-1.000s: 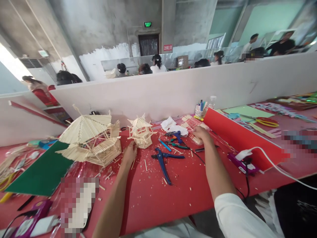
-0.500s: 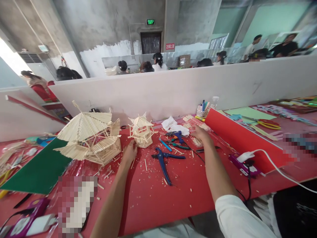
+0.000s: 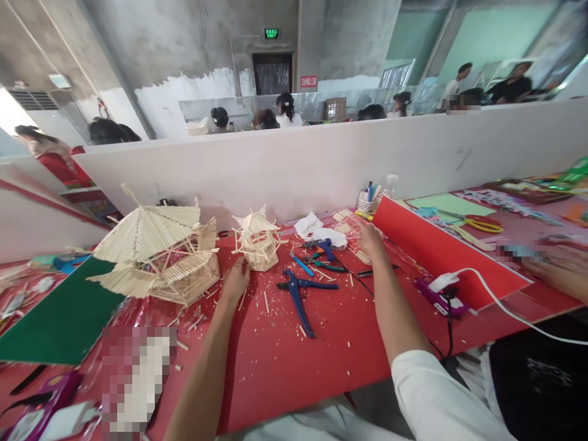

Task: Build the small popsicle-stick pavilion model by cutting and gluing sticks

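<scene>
My left hand (image 3: 236,278) rests on the red tabletop with loosely bent fingers, close against the base of a small stick pavilion (image 3: 263,254); whether it touches the model is unclear. A larger pale-wood stick pavilion (image 3: 158,248) stands to the left of this hand. My right hand (image 3: 369,239) reaches to the back right, its partly hidden fingers closed at a clear plastic bag (image 3: 353,229) of wooden sticks. Between my hands lie a blue-handled cutter (image 3: 301,300), a blue pen (image 3: 301,264), green-handled pliers (image 3: 329,266), a blue glue gun (image 3: 327,248) and white tissue (image 3: 319,229).
A red board (image 3: 441,254) leans along the right, beside a purple power strip (image 3: 443,297) with a white cable. On the left lies a green board (image 3: 59,312). A white partition (image 3: 285,159) runs behind the red table (image 3: 275,373). Stick scraps are scattered about. Another person's arm (image 3: 558,275) shows at far right.
My right hand has moved slightly farther back over the bag of sticks. My left hand stays beside the small pavilion. The view has shifted a little, and another person's arm has appeared at right.
</scene>
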Available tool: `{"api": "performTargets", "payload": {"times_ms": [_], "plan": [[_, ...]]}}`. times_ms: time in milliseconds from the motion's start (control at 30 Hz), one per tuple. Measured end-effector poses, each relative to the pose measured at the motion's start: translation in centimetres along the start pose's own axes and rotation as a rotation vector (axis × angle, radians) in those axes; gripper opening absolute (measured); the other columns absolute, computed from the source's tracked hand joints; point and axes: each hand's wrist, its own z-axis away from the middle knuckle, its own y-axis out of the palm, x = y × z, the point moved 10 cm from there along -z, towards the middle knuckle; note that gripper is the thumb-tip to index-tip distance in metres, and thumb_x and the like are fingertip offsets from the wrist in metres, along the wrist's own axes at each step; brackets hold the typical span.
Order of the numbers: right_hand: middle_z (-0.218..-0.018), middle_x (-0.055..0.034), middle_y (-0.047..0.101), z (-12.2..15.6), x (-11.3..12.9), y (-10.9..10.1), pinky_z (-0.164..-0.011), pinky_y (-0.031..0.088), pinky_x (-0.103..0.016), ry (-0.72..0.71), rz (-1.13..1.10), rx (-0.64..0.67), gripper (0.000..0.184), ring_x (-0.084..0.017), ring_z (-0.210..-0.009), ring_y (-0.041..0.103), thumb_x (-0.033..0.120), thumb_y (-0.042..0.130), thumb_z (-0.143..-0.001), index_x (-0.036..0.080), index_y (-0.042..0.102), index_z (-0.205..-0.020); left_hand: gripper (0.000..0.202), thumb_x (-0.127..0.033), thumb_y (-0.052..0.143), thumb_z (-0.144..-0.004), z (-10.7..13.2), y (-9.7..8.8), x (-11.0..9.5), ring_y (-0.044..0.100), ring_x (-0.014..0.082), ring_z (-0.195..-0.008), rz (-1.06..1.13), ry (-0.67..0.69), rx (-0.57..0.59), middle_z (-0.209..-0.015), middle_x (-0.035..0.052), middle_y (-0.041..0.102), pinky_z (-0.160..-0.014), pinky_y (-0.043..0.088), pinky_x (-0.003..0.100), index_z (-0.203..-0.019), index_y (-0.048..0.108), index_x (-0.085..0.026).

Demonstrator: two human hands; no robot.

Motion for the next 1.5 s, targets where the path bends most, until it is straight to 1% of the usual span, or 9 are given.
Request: {"api": "performTargets", "payload": {"times_ms": [133,233,367,600,833,967,1200,1367,1500], "plan": [[-0.117,-0.0123,0.074,0.2,-0.6,1.0,-0.092,0.047,-0.031,0.027,-0.011,0.038,0.038,-0.026,-0.108,0.067,0.015,0.063,-0.085,0.020,0.069,-0.122,0.034,-0.020,0.051,-0.095,0.0,-0.1,-0.2,0.070,0.0251,-0.116,-0.005,0.002,0.000,-0.122,0.0096,0.075,-0.101,0.050,0.035,-0.128,0.061,-0.020],[-0.115,-0.0107,0.076,0.3,-1.3,1.1,-0.088,0.048,-0.029,0.051,-0.017,0.047,0.032,-0.025,-0.104,0.068,0.019,0.059,-0.088,0.019,0.069,-0.118,0.034,-0.020,0.051,-0.095,0.1,-0.2,-0.2,0.070,0.0250,-0.116,-0.011,-0.001,-0.001,-0.122,0.0101,0.075,-0.101,0.050,0.035,-0.128,0.061,-0.020],[-0.118,-0.0112,0.075,0.3,-1.8,0.4,-0.089,0.047,-0.030,0.071,-0.011,0.026,0.034,-0.025,-0.106,0.067,0.016,0.048,-0.091,0.019,0.069,-0.118,0.035,-0.020,0.050,-0.096,0.1,-0.2,-0.2,0.070,0.0240,-0.115,-0.012,0.002,0.000,-0.122,0.0102,0.075,-0.100,0.051,0.034,-0.129,0.061,-0.020],[-0.112,-0.0112,0.074,0.7,-1.2,-0.4,-0.084,0.049,-0.032,0.085,0.015,0.008,0.049,-0.025,-0.098,0.067,0.014,0.049,-0.087,0.020,0.060,-0.134,0.034,-0.020,0.050,-0.096,0.1,-0.1,-0.2,0.070,0.0251,-0.115,-0.013,0.012,0.001,-0.123,0.0096,0.075,-0.102,0.050,0.035,-0.128,0.061,-0.020],[-0.101,-0.0076,0.078,0.4,-0.4,-0.3,-0.086,0.049,-0.029,0.042,0.036,0.081,0.025,-0.026,-0.101,0.069,0.025,0.069,-0.077,0.024,0.079,-0.100,0.033,-0.022,0.049,-0.097,0.1,-0.1,-0.1,0.070,0.0254,-0.115,-0.015,0.012,0.005,-0.123,0.0102,0.075,-0.102,0.050,0.036,-0.128,0.061,-0.020],[-0.108,-0.0068,0.079,0.6,-0.5,-0.1,-0.088,0.050,-0.029,0.035,0.053,0.108,0.035,-0.026,-0.106,0.069,0.027,0.071,-0.077,0.027,0.077,-0.112,0.033,-0.022,0.048,-0.097,0.2,-0.1,-0.2,0.070,0.0245,-0.115,-0.018,0.009,0.009,-0.123,0.0099,0.075,-0.102,0.050,0.036,-0.127,0.061,-0.021],[-0.109,-0.0133,0.077,0.7,-0.8,0.7,-0.085,0.050,-0.030,0.082,0.123,0.143,0.036,-0.029,-0.108,0.069,0.038,0.072,-0.080,0.020,0.076,-0.111,0.034,-0.022,0.048,-0.097,0.2,-0.1,-0.2,0.070,0.0250,-0.114,-0.033,0.001,0.020,-0.122,0.0109,0.075,-0.102,0.049,0.036,-0.128,0.061,-0.020],[-0.127,-0.0259,0.066,0.3,-1.0,1.6,-0.084,0.051,-0.036,0.150,0.190,0.161,0.057,-0.035,-0.112,0.067,0.047,0.076,-0.078,0.013,0.069,-0.123,0.033,-0.023,0.049,-0.096,0.2,-0.2,-0.3,0.069,0.0266,-0.116,-0.046,-0.012,0.019,-0.122,0.0109,0.075,-0.103,0.049,0.037,-0.127,0.062,-0.021],[-0.133,-0.0272,0.060,0.0,-1.0,2.2,-0.083,0.051,-0.037,0.187,0.218,0.161,0.055,-0.035,-0.112,0.066,0.044,0.072,-0.082,0.013,0.066,-0.127,0.034,-0.023,0.051,-0.096,0.2,-0.2,-0.2,0.069,0.0268,-0.116,-0.049,-0.020,0.020,-0.122,0.0092,0.075,-0.103,0.049,0.037,-0.128,0.062,-0.022]]}}
